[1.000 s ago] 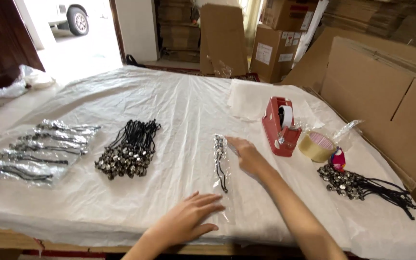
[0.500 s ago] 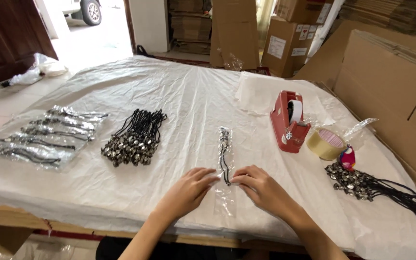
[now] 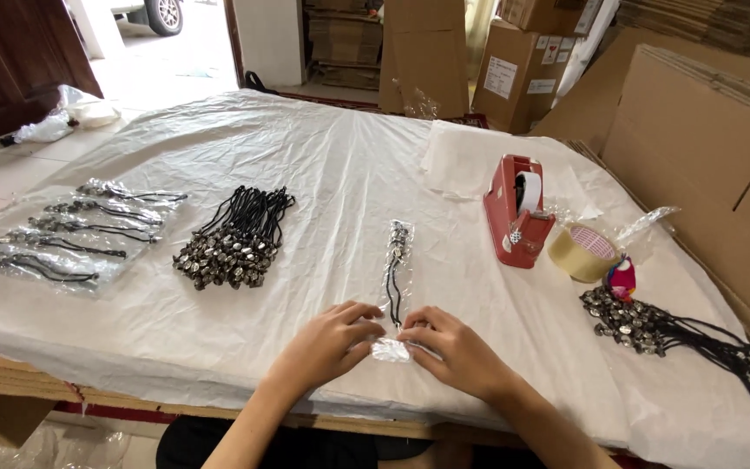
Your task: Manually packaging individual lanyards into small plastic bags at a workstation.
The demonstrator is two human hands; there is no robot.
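Observation:
A narrow clear plastic sleeve (image 3: 395, 276) lies lengthwise on the white-covered table (image 3: 349, 165), holding a metal charm on a black cord. My left hand (image 3: 333, 334) and my right hand (image 3: 449, 343) meet at its near end, fingertips pinching the crinkled open end of the sleeve from both sides. The charm sits at the far end of the sleeve, away from my fingers.
A heap of black-corded charms (image 3: 234, 236) lies left of centre. Several filled sleeves (image 3: 62, 230) are laid out at far left. A red tape dispenser (image 3: 516, 208), a roll of tape (image 3: 582, 252) and another charm pile (image 3: 661, 332) sit right. Cardboard boxes (image 3: 705, 130) surround the table.
My right hand came back from the middle of the sleeve to its near end. My left hand moved up off the table edge to join it. The view shifted slightly closer.

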